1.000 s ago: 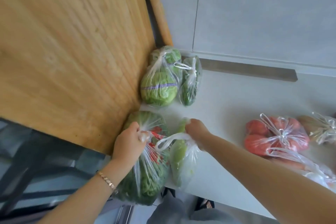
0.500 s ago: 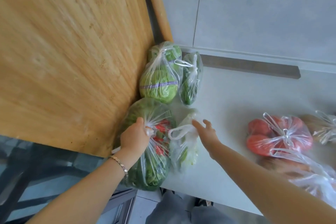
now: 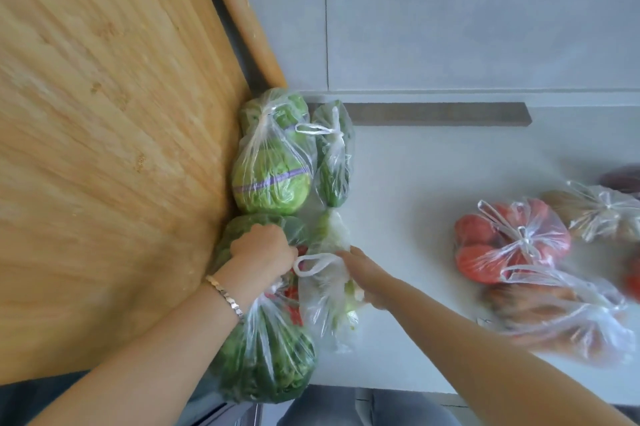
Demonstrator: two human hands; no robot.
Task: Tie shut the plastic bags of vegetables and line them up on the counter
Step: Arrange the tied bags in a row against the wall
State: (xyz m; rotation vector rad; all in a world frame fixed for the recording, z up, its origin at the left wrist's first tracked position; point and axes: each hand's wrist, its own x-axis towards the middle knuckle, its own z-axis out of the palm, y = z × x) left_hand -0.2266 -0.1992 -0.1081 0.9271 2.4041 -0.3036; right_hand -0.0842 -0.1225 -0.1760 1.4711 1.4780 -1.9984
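Right at the lower middle of the frame, the left hand (image 3: 263,249) grips the gathered neck of a large bag of leafy greens (image 3: 266,360), fingers curled tight round the twisted plastic; something red shows through the bag just below the fist. This bag lies at the front edge of the white counter (image 3: 433,183), pressed against a big wooden board (image 3: 104,114) that fills the upper left of the frame. A metal bracelet (image 3: 227,296) sits on the left wrist.

Just to the right, touching the greens bag, lies a smaller clear bag (image 3: 325,304) with pale green contents, its white handle loop (image 3: 311,261) lying loose between the 2 hands. The right hand (image 3: 365,275) rests on this bag with fingers fairly straight, not curled round anything; it is slightly blurred.

Above these in the frame, 2 knotted bags lie side by side against the board: a bag with a pale green cabbage (image 3: 270,183) bound by a purple band, and a narrow bag of dark green vegetables (image 3: 334,162) touching its right side.

Well apart at the right of the frame are 3 more bags close together: a tied bag of tomatoes (image 3: 512,245), a tied bag of brownish items (image 3: 602,214) above right, and a blurred bag with orange-brown contents (image 3: 561,318) below
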